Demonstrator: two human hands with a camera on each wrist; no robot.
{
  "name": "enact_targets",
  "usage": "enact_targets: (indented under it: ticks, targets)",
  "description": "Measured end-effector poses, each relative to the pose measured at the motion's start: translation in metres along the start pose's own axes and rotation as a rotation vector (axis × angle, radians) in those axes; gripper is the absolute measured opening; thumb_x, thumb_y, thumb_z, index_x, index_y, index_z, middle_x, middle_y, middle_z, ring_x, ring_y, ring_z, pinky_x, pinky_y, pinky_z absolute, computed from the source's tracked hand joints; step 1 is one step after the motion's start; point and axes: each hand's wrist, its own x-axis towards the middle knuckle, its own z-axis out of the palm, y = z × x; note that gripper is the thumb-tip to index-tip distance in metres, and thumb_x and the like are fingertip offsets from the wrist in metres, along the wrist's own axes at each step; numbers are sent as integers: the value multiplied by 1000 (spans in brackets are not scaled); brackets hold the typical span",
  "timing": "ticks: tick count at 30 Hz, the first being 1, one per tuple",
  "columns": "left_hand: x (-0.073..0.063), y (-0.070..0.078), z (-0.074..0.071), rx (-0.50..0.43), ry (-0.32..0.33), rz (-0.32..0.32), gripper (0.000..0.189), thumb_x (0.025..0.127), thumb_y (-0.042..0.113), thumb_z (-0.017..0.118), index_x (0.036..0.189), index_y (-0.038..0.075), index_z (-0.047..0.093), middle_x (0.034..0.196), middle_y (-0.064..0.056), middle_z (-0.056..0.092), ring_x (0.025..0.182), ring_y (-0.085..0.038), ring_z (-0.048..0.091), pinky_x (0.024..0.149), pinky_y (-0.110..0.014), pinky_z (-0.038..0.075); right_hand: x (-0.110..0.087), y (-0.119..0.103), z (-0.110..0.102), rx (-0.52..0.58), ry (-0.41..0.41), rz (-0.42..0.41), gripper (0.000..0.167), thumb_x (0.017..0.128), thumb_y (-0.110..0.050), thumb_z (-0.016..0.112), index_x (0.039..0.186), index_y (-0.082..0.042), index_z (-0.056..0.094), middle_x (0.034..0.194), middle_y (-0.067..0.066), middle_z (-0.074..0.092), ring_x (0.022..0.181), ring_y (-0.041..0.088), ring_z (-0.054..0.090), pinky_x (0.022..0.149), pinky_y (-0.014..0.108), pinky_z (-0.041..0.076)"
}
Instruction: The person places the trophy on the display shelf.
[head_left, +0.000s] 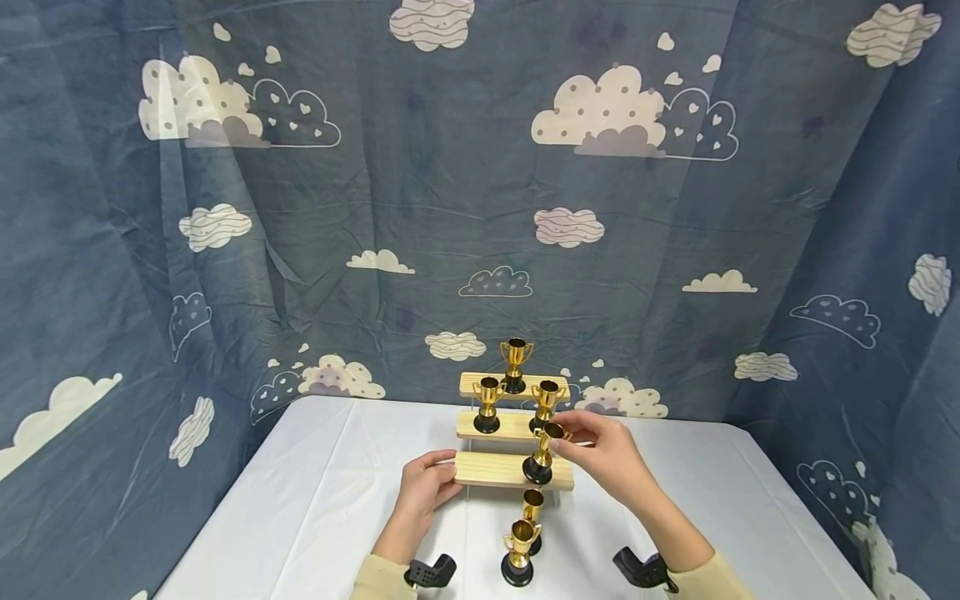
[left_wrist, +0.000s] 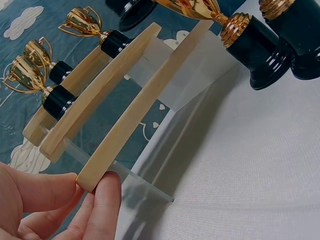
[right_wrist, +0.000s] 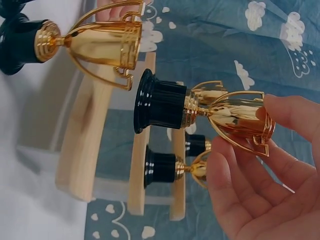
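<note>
A small gold trophy cup (head_left: 542, 454) with a black base is in my right hand (head_left: 603, 454), which pinches it near the rim and handles. In the right wrist view its base hangs a little apart from the lowest wooden shelf (right_wrist: 82, 135). My left hand (head_left: 423, 492) pinches the left end of that lowest shelf (head_left: 498, 470) between thumb and fingers. Two trophies stand on the middle shelf, a left one (head_left: 487, 406) and a right one (head_left: 546, 398). Another trophy (head_left: 515, 365) stands on the top shelf.
Two more trophies, a nearer one (head_left: 520, 552) and one partly hidden behind it (head_left: 532, 504), stand on the white tablecloth (head_left: 322, 492) in front of the rack. Clear side supports (left_wrist: 200, 75) carry the shelves. A blue cloud-patterned cloth (head_left: 450, 183) hangs behind.
</note>
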Motion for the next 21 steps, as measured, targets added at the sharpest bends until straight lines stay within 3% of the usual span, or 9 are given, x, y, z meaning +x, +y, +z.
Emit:
enact_targets:
  ticks: [11, 21]
  targets:
    - [0, 0, 1, 10, 1, -2, 36, 90, -6, 61, 125, -7, 64, 101, -15, 69, 83, -19, 71, 79, -40, 61, 10, -9, 12, 35, -22, -29, 32, 83, -26, 84, 113, -24, 73, 96, -4, 70, 90, 18, 68, 75, 35, 56]
    - [0, 1, -1, 1, 3, 1, 36, 89, -7, 61, 125, -7, 64, 96, -12, 70, 81, -18, 71, 77, -39, 61, 16, -15, 23, 27, -36, -14, 33, 82, -24, 85, 113, -23, 74, 97, -7, 70, 89, 13, 67, 77, 34, 56]
